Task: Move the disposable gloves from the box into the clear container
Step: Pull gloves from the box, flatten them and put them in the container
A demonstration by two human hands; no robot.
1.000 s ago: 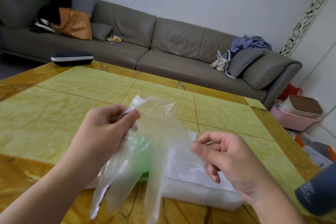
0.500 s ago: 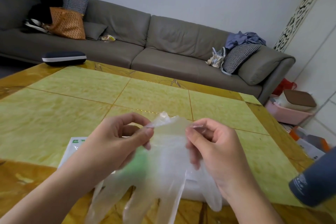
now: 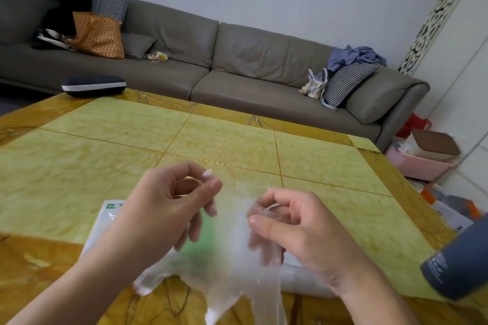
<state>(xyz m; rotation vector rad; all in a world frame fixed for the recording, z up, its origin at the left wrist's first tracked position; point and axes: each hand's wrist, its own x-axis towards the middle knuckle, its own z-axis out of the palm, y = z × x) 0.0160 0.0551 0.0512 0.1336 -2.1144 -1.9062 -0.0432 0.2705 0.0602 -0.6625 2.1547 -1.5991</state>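
Over the yellow table [image 3: 237,145], hands have parted: right hand [image 3: 298,229] pinches the glove [image 3: 227,266], left hand [image 3: 169,208] now holds nothing.

Motion-blurred glove [image 3: 232,258] hides the packet [image 3: 105,216] beneath; forearms cropped.

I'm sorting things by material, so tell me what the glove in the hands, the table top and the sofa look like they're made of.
Disposable glove: thin clear plastic film, seemingly polyethylene; the table shows through it and it hangs limp and crinkled.
Table top: looks like polished yellow-green stone or a stone-look veneer, glossy, veined, with amber borders; which one is unclear.
Sofa: grey-brown leather or faux leather, matte with soft creases.
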